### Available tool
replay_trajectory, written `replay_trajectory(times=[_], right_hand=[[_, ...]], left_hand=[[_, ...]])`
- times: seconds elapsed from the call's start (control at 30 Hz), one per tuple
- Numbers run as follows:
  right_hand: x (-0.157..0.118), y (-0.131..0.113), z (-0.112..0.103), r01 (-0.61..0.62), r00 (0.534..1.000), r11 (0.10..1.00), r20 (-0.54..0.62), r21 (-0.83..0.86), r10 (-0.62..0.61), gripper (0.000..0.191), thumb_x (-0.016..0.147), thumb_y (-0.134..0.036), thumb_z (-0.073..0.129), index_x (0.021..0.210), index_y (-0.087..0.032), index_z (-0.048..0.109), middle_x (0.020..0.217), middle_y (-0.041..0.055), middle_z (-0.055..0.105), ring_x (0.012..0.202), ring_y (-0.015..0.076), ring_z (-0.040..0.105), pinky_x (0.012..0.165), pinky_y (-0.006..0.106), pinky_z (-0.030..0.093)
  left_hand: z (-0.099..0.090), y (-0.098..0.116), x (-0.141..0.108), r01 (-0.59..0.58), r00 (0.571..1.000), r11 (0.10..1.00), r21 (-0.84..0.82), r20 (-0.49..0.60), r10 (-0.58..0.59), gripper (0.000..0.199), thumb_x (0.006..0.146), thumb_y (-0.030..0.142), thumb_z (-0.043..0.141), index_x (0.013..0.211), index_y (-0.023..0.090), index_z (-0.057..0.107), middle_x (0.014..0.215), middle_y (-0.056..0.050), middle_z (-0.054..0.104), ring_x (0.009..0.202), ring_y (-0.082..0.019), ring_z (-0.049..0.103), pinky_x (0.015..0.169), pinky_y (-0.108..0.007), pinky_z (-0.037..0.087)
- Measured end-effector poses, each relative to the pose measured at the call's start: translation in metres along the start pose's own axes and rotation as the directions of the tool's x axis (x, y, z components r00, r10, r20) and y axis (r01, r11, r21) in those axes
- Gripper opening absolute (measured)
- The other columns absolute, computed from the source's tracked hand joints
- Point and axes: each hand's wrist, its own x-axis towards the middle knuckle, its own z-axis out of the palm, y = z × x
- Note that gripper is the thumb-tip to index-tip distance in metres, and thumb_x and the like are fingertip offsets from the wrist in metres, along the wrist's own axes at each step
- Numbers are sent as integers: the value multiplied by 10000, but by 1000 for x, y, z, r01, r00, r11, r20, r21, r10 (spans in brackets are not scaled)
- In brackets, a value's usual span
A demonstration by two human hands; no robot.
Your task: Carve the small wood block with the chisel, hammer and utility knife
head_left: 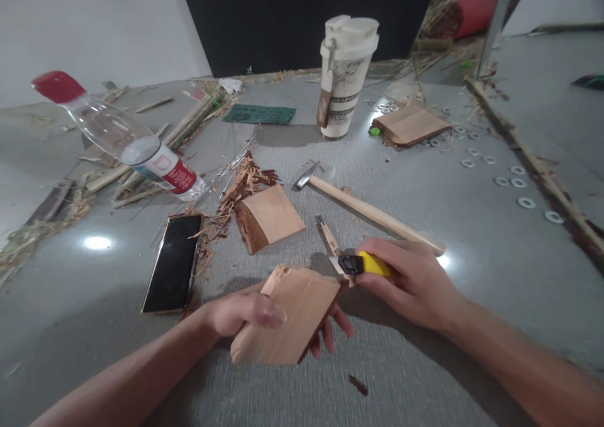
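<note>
My left hand (250, 314) grips a pale wooden block (292, 314), thumb on its upper face and fingers under the right edge. In my right hand (410, 282) is a yellow and black utility knife (368, 264), its blade out and pointing left, close to the block's upper right corner. I cannot tell whether blade and block touch. Partly behind the knife lies a small chisel-like tool (329, 237) with a wooden handle. A second wood block (278, 213) with bark on one side rests beyond the held one. A hammer (372, 207) with a wooden handle lies above my right hand.
A black phone (172, 263) lies at left, near a tilted red-capped bottle (141, 150). Bark shavings (243, 185) heap beside the second block. A lidded cup (346, 75) stands at the back. Another wood block (413, 125) and several washers (518, 182) lie at right.
</note>
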Motion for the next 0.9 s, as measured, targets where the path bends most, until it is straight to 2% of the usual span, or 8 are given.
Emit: replay_trajectory(times=[0.17, 0.27, 0.33, 0.43, 0.6, 0.77, 0.9], right_hand=[[0, -2, -1, -1, 1000, 1000, -14, 28, 1, 335, 1111, -503, 542, 953, -229, 655, 744, -2, 656, 633, 166, 569, 617, 322, 370], [1, -2, -2, -4, 1000, 998, -3, 67, 4, 324, 1111, -489, 543, 950, -229, 649, 781, 14, 689, 666, 173, 605, 626, 315, 393], [2, -2, -4, 1, 1000, 998, -7, 70, -1, 315, 1107, -486, 541, 950, -230, 639, 755, 7, 676, 650, 172, 602, 613, 308, 397], [3, -4, -6, 1, 998, 999, -56, 39, 1, 302, 1094, -484, 556, 941, -235, 627, 675, -27, 615, 580, 155, 552, 568, 294, 369], [5, -7, -12, 3, 991, 999, -130, 51, 4, 324, 1090, -493, 571, 903, -234, 630, 622, -56, 555, 502, 125, 458, 511, 274, 334], [5, -7, -12, 1, 989, 999, -148, 50, 6, 342, 1082, -498, 583, 880, -225, 623, 634, -54, 548, 521, 121, 475, 518, 267, 347], [4, -6, -10, -14, 988, 999, -156, 44, 20, 321, 1085, -465, 584, 880, -223, 622, 633, -58, 533, 532, 120, 467, 530, 266, 341]], left_hand=[[4, -5, -3, -52, 995, 995, -83, -85, 45, 764, 710, 552, 699, 1346, 129, 678, 1158, -172, 762, 914, -282, 726, 682, -310, 543], [4, -7, -3, -24, 995, 991, -133, -103, 10, 775, 709, 549, 699, 1357, 124, 688, 1220, -175, 745, 896, -247, 705, 695, -292, 535], [3, -6, -2, 11, 994, 986, -165, -105, -29, 802, 710, 556, 691, 1371, 102, 691, 1193, -169, 738, 910, -238, 690, 748, -299, 542], [3, -4, 0, 26, 993, 983, -184, -104, -46, 820, 709, 572, 688, 1369, 86, 700, 1101, -148, 733, 921, -238, 672, 777, -304, 533], [6, -1, 5, -20, 994, 983, -185, -113, -1, 726, 720, 592, 702, 1278, 128, 739, 1159, -138, 726, 918, -225, 668, 784, -301, 526], [5, -4, 6, -67, 990, 980, -185, -135, 42, 856, 734, 580, 688, 1468, 147, 603, 1326, -175, 698, 979, -258, 694, 814, -334, 539], [4, -5, 3, -103, 987, 981, -164, -139, 80, 898, 776, 536, 666, 1568, 152, 486, 1362, -190, 686, 1050, -298, 703, 863, -381, 552]])
